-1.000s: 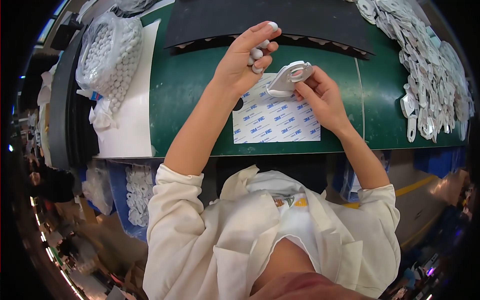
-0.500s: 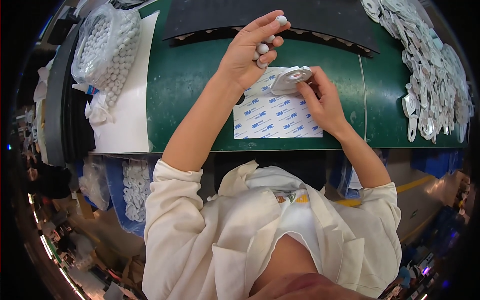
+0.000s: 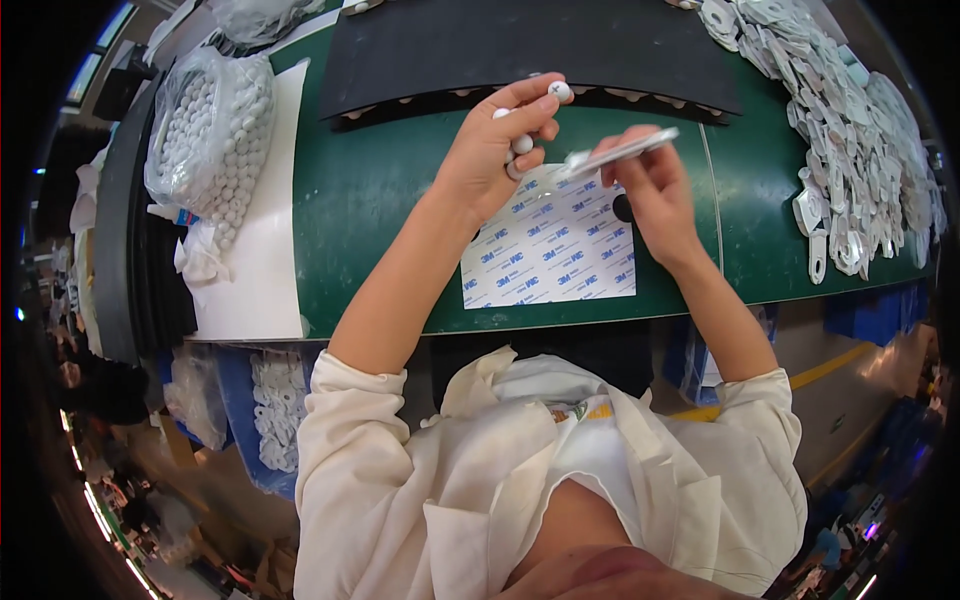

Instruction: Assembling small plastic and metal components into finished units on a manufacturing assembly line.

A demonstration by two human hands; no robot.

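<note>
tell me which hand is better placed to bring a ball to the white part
Left, most likely: the left hand pinches one ball at its fingertips, with more balls in its curled fingers. The right hand grips the white part and holds no ball.

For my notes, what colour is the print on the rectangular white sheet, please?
The sheet bears blue print, clearest in the head view.
</note>
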